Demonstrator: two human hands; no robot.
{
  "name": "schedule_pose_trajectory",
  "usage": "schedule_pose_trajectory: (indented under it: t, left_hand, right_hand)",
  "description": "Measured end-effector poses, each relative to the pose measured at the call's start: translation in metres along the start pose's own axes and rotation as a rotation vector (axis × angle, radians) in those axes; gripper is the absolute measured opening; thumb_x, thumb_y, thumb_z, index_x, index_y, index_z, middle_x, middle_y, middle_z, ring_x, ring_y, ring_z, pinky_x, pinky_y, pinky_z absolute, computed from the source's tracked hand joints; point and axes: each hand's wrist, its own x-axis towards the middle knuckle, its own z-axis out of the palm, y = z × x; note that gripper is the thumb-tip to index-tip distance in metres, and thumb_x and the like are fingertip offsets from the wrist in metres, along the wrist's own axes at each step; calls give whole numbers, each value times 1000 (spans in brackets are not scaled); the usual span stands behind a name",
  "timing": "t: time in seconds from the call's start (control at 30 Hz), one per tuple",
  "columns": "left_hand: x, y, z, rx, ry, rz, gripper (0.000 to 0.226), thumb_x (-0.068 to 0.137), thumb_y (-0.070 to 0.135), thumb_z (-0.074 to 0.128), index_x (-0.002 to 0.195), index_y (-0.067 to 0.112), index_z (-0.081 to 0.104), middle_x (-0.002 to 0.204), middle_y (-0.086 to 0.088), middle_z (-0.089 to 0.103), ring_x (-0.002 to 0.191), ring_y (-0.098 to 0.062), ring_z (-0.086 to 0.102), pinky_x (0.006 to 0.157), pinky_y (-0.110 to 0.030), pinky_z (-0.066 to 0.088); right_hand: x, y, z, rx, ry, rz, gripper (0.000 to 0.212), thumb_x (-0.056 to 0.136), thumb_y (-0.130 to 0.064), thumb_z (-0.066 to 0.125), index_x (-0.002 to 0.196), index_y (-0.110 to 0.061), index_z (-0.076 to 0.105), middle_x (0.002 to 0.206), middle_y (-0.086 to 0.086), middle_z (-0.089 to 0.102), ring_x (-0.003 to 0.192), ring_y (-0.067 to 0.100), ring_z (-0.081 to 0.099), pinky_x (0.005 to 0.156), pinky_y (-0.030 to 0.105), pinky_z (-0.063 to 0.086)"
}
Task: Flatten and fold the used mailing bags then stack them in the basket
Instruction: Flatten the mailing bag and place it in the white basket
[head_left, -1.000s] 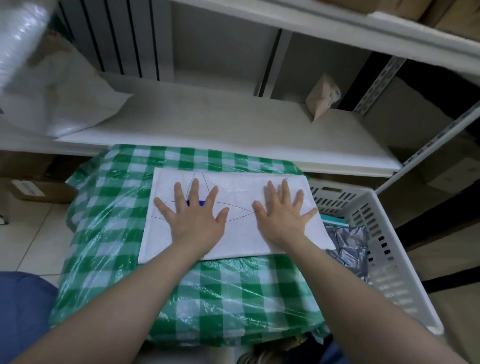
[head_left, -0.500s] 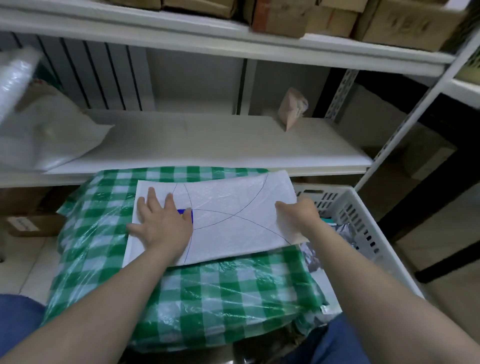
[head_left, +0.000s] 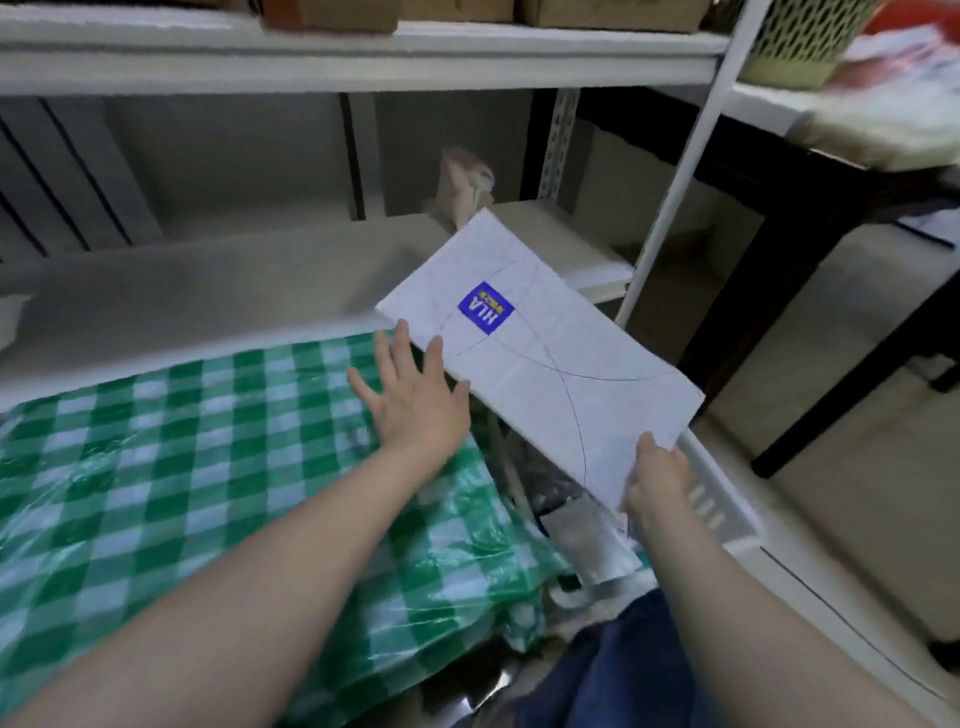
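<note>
Left grip (head_left: 415, 400): is showing bare, the back of it and all five fingers in view.
Right grip (head_left: 657, 480): is showing bare too, slightly blurred, only its back in view.
Left forearm (head_left: 249, 587): is running uncovered from wrist to the frame's bottom edge.
Right forearm (head_left: 769, 613): is running uncovered likewise.
Legs (head_left: 613, 670): are wearing dark blue, denim-like trousers, creasing in soft folds.

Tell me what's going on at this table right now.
A person holds a flattened white mailing bag in the air beside the green checked tablecloth. The right hand grips its near corner; the left hand is open, fingertips at its edge. It hangs above the white basket, not yet in it.
</note>
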Motion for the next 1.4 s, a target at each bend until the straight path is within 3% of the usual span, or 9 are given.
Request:
schedule_pose_trajectory:
  t: [0.17,0.3,0.43,0.5,0.7,0.8,0.97,1.17,1.4]
  left_hand:
    - [-17,21,49,59,-239,8,67,98,55,34,156,27,12,163,-10,-10,149,-31,-12,115,-64,-5]
    - [-23,15,71,94,-291,-29,68,98,57,29,156,28,10,162,-11,-12,149,-32,-13,114,-65,-8]
    - [-21,14,80,119,-261,-25,66,97,56,28,156,30,10,163,-10,-10,149,-31,-13,113,-65,-11]
    - [-22,13,82,129,-242,-21,66,97,56,27,156,30,10,163,-9,-10,149,-30,-13,113,-64,-11]
    - [-24,12,85,142,-215,-18,65,96,56,28,155,32,13,163,-7,-9,149,-29,-13,114,-63,-10]
    - [-24,11,85,145,-211,-18,65,96,56,27,155,32,13,163,-8,-9,149,-29,-13,114,-63,-10]
    - [-20,10,79,105,-222,-22,63,98,57,25,154,31,13,163,-7,0,149,-28,-2,115,-60,-1]
    - [26,-23,55,80,-129,1,67,96,53,39,154,25,20,157,-8,18,141,-26,16,113,-49,17]
    - [115,-62,46,77,-171,5,68,96,50,45,154,25,19,160,-6,12,148,-26,5,119,-53,1]
  right_hand:
    - [42,55,-42,-214,177,162,37,98,-23,46,129,-5,52,105,12,56,78,21,47,76,30,42]
    - [46,76,-43,-391,115,262,15,96,-20,49,82,-16,44,83,3,47,80,22,45,52,25,41]
    - [66,95,-24,-679,-88,437,24,96,-20,52,76,-15,43,80,2,45,90,21,47,78,25,47]
    - [68,103,-21,-682,-112,387,4,98,-16,48,98,-14,51,98,1,50,96,23,56,85,29,53]
    - [58,101,-7,-1163,3,183,56,93,-20,55,144,-7,35,153,18,22,137,32,29,103,38,36]
    - [57,101,6,-1287,-198,170,43,93,-18,49,135,-9,41,147,16,30,133,34,31,101,35,34]
    - [56,98,29,-1089,-342,29,31,88,-1,42,60,-14,35,66,7,38,60,22,32,51,27,27]
    - [52,54,93,-1001,-301,-234,28,97,-17,43,106,-5,66,105,14,67,94,33,61,68,28,43]
    - [47,2,205,-890,-278,-553,23,101,-20,44,103,-9,64,103,11,68,94,31,61,71,27,38]
